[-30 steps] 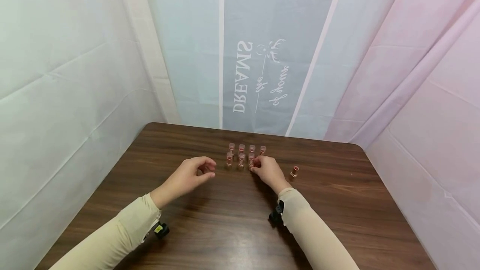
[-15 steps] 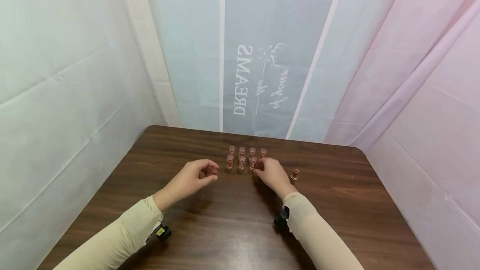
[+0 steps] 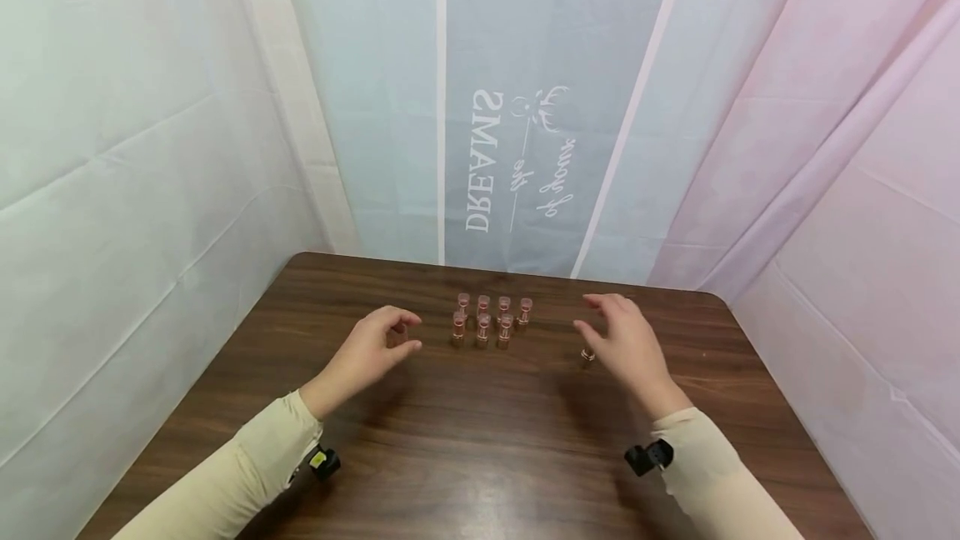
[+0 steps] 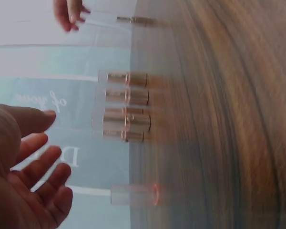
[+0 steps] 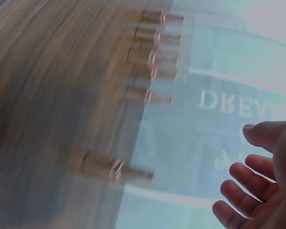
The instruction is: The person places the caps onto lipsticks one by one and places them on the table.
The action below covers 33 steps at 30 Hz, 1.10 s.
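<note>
Two short rows of lipstick tubes (image 3: 483, 330) with clear caps stand upright on the table in the head view. My left hand (image 3: 371, 348), fingers loosely bent and apart, hovers left of them, holding nothing. A clear, pink-rimmed cap (image 4: 133, 194) stands apart from the tubes in the left wrist view; I cannot pick it out in the head view. My right hand (image 3: 628, 347) hangs with thumb and fingers spread above a lone lipstick tube (image 3: 588, 355), covering most of it. That lone tube shows whole in the right wrist view, narrower at its top and seemingly capless.
The dark wood table (image 3: 480, 440) reaches to a hanging printed cloth (image 3: 555, 40) at the back. White cloth (image 3: 150, 148) walls the left side and pale pink cloth (image 3: 862, 215) the right. Both wrists carry a small black camera.
My right hand has let go of the front-row lipstick tube at the right end and moved right, over the lone tube. My left hand has drawn back slightly left.
</note>
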### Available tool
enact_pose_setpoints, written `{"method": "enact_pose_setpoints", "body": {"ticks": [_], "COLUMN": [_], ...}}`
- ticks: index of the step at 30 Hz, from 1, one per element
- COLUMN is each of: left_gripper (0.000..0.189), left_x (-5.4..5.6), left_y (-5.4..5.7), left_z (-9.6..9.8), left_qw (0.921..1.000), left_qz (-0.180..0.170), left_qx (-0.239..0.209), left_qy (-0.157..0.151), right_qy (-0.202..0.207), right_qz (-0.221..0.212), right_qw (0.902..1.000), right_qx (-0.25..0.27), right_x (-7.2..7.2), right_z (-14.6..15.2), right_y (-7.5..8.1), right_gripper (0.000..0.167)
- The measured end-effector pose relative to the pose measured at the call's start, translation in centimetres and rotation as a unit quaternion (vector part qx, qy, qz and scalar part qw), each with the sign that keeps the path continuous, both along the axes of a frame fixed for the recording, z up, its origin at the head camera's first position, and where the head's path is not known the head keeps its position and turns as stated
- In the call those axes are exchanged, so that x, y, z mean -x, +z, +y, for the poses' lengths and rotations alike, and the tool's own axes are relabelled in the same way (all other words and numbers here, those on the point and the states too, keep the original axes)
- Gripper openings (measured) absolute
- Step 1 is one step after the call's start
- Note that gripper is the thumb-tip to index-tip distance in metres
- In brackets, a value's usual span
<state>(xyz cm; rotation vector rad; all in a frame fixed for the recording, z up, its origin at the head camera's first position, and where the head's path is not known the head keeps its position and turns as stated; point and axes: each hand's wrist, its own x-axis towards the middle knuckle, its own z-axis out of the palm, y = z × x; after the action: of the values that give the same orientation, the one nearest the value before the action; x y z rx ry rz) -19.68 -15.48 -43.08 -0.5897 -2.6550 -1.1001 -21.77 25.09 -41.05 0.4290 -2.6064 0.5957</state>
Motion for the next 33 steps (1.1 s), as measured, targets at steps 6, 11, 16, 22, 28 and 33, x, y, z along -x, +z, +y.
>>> {"method": "enact_pose_setpoints", "body": {"ticks": [6, 11, 16, 22, 28, 33], "left_gripper": [0.043, 0.041, 0.030, 0.020, 0.016, 0.016], "left_x": [2.1, 3.9, 4.9, 5.1, 5.1, 5.1], "left_y": [-1.1, -2.3, -3.4, -3.8, -4.0, -4.2], "left_z": [-1.2, -1.8, -1.9, -2.1, -2.1, -2.1], "left_qw": [0.9963, 0.9902, 0.9869, 0.9861, 0.9862, 0.9871], "left_qz": [-0.023, -0.077, -0.105, -0.110, -0.114, -0.105], "left_qx": [0.063, 0.087, 0.083, 0.077, 0.077, 0.082], "left_qy": [0.055, 0.077, 0.091, 0.098, 0.092, 0.089], "right_qy": [-0.036, -0.040, -0.039, -0.057, -0.084, -0.095], "right_qz": [-0.044, -0.102, -0.155, -0.230, -0.272, -0.264], "right_qw": [0.9973, 0.9921, 0.9858, 0.9689, 0.9541, 0.9551], "right_qx": [0.048, 0.061, 0.051, 0.070, 0.093, 0.095], "right_x": [-0.7, -0.9, -0.7, -0.2, 0.2, 0.5], "right_z": [3.4, 4.3, 4.3, 3.7, 3.1, 2.9], "right_y": [-1.6, -2.9, -4.2, -5.2, -5.6, -6.1], "right_gripper": [0.045, 0.053, 0.063, 0.065, 0.057, 0.047]}}
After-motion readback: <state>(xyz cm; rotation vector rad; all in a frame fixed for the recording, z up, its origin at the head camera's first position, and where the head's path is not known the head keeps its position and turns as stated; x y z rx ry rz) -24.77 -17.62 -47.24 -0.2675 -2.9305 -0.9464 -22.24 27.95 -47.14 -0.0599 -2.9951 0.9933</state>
